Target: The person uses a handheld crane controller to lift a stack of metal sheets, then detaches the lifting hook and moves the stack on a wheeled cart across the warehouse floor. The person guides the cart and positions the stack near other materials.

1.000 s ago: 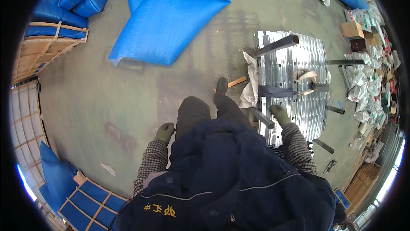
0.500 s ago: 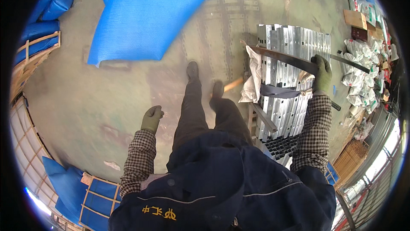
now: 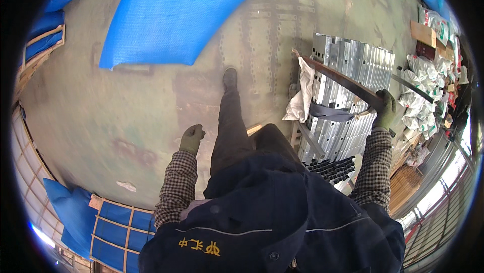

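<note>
My right hand [image 3: 385, 110], in a green work glove, is closed around the near end of a long dark brown metal bar [image 3: 345, 80]. From there the bar slants away to the upper left, above a stack of silver perforated metal profiles [image 3: 353, 53]. At its far end the bar passes by a hanging white cloth [image 3: 301, 91]. A dark grey strap [image 3: 331, 112] crosses the stack. My left hand [image 3: 192, 138], gloved as well, hangs beside my left leg, its fingers curled in a loose fist with nothing visible in them.
A large blue sheet-wrapped bundle [image 3: 176, 18] lies ahead. At right are white sacks [image 3: 421, 94], cardboard boxes [image 3: 422, 34] and another dark bar [image 3: 413, 87]. Black grid-like pieces [image 3: 333, 168] sit near my right side. Wood-framed blue panels [image 3: 115, 227] stand at lower left.
My right foot has drawn back out of sight while the left stays forward. The held bar now slants more steeply in the picture, and my right hand is lower. My left hand has shifted right.
</note>
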`<state>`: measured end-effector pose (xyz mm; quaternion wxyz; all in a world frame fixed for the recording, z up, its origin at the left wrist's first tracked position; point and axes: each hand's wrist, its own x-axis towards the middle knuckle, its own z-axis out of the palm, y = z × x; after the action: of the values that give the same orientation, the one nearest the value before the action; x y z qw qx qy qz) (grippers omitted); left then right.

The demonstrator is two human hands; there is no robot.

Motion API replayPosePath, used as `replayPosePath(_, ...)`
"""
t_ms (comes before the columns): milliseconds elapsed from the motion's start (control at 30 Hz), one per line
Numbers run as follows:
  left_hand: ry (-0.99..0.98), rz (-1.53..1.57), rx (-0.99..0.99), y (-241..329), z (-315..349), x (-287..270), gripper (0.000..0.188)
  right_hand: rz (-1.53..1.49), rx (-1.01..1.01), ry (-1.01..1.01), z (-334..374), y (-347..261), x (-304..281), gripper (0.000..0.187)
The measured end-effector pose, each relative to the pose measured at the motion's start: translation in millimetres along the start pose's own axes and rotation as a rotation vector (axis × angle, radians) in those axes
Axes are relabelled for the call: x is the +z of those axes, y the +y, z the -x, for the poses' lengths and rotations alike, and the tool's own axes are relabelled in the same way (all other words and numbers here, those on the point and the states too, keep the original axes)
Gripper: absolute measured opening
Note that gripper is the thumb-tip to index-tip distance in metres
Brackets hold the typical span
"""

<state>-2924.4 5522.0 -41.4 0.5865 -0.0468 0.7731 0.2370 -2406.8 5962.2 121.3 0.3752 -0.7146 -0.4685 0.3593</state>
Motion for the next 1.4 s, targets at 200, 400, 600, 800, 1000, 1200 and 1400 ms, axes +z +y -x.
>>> replayPosePath(200, 0.015, -0.041, -0.056, 19.5, 3.1, 8.2, 0.048, 0.011, 0.023, 0.007, -3.8, 9.5, 5.4, 0.031)
replayPosePath(400, -0.164, -0.485, 0.448, 156.3, -12.9, 79.1, 0.045, -0.237, 0.109, 0.146, 5.8, 19.9, 17.3, 0.039)
replayPosePath(600, -0.853, -0.936, 0.918, 404.4, 46.3, 327.9, 0.045, -0.458, 0.224, 0.474, 27.7, 12.6, 48.3, 0.044)
replayPosePath(800, -1.627, -1.181, 0.926, 449.1, 145.1, 581.9, 0.059, -1.111, 0.519, 1.011, 22.4, 16.5, 73.7, 0.036)
replayPosePath(1000, -1.847, -1.954, 0.329, 373.1, 196.2, 664.0, 0.060, -1.444, 0.328, 1.295, 34.4, 24.1, 95.6, 0.041)
replayPosePath(1200, -1.835, -2.063, 0.206, 343.6, 202.6, 661.0, 0.057, -0.914, 0.349, 1.555, 42.6, 39.5, 101.0, 0.044)
replayPosePath(1400, -1.907, -1.915, 0.129, 332.1, 134.3, 649.1, 0.056, -0.999, 0.203, 1.665, 28.7, 77.5, 138.7, 0.042)
